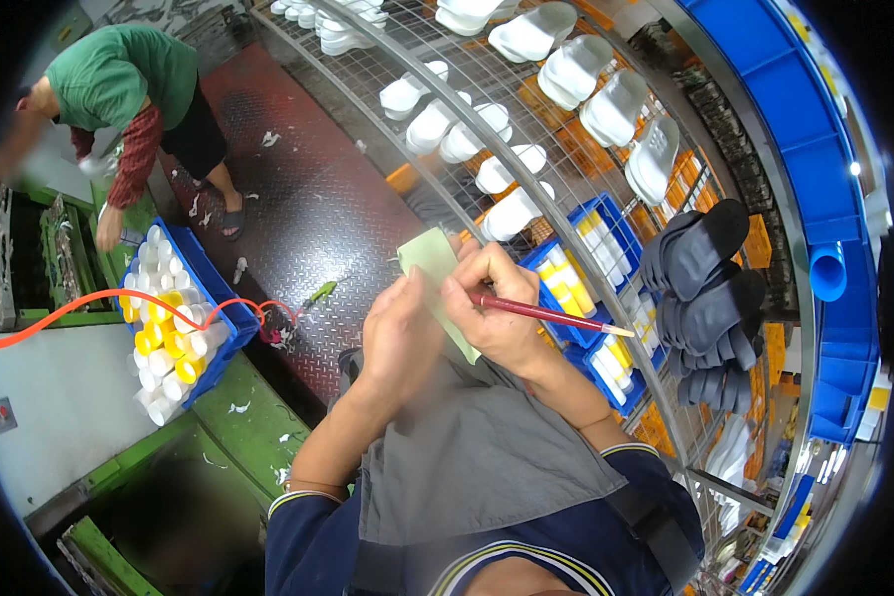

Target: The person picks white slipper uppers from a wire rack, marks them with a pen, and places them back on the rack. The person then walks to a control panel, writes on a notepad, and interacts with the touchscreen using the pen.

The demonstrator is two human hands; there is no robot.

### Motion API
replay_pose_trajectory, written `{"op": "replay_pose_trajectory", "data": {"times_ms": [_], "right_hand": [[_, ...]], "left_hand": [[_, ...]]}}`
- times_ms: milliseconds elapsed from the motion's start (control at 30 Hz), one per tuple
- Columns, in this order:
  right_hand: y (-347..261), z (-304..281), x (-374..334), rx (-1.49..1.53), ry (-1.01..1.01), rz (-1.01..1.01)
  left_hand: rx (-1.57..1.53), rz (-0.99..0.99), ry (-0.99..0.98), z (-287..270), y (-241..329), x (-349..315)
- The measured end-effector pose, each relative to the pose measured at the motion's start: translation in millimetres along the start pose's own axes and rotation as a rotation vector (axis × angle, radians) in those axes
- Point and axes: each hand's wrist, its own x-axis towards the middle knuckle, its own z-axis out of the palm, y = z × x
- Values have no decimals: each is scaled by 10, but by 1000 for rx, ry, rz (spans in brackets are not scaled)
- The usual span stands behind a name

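Both of my hands are raised in front of my grey apron [487,457]. My left hand [399,333] grips a small pale green sheet or pad of paper [427,251] along its left side, fingers mostly hidden behind it. Closed around a slim dark red pen [551,316], my right hand [497,303] rests against the paper's right edge. The pen's pale, narrow end points right, away from the paper; its other end is hidden by my fingers.
To the right, a wire rack [467,204] carries white footwear pieces [611,104], dark grey slippers [705,248] and blue bins [606,223]. At left, a blue crate [223,288] holds white and yellow cylinders; an orange hose [79,300] crosses it. Beyond, a person in green [124,74] bends over machinery.
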Motion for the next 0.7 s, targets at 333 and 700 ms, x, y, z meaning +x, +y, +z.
{"op": "replay_pose_trajectory", "data": {"times_ms": [333,700], "right_hand": [[-59,67,-48,-36,55,-18],[-107,71,-81,-66,39,-19]], "left_hand": [[56,5,-30,-79,28,-79],[12,-16,-60,-75,63,-90]]}}
